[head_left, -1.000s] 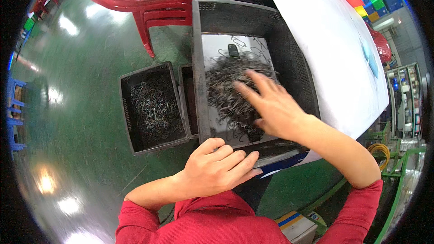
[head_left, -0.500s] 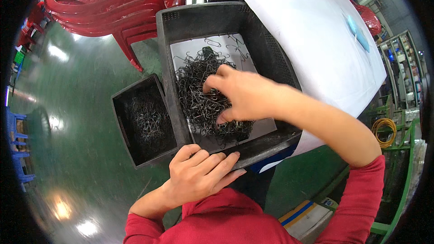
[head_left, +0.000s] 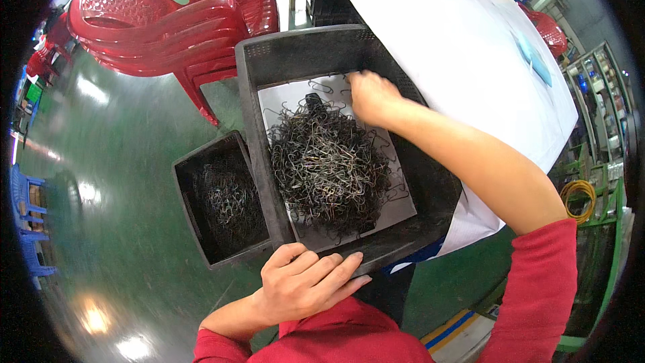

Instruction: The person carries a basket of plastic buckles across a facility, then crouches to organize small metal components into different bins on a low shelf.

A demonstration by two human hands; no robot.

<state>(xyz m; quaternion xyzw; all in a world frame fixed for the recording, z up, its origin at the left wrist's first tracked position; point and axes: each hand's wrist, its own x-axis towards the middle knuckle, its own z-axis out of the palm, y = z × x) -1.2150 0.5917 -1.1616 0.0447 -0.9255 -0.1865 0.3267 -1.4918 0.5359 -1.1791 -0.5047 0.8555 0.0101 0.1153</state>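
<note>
Nearest the wearer, the left hand (head_left: 304, 284) lies flat, fingers spread and holding nothing, on the near rim of the large black crate (head_left: 250, 97). Inside that crate, on a pale liner sheet (head_left: 282, 97), sits a dense tangle of dark wire hooks (head_left: 327, 168) filling most of the floor. Just beside the crate's left wall stands a smaller black bin (head_left: 191, 210) holding a thinner heap of the same hooks (head_left: 228, 200). Farther in, the right hand (head_left: 371, 97) reaches to the far end of the heap, fingers curled down among the hooks at the crate's back wall; whether it grips any cannot be told. Beyond lie a white-covered table (head_left: 463, 40) to the right and stacked red plastic chairs (head_left: 175, 20) on the green floor (head_left: 107, 161).
</note>
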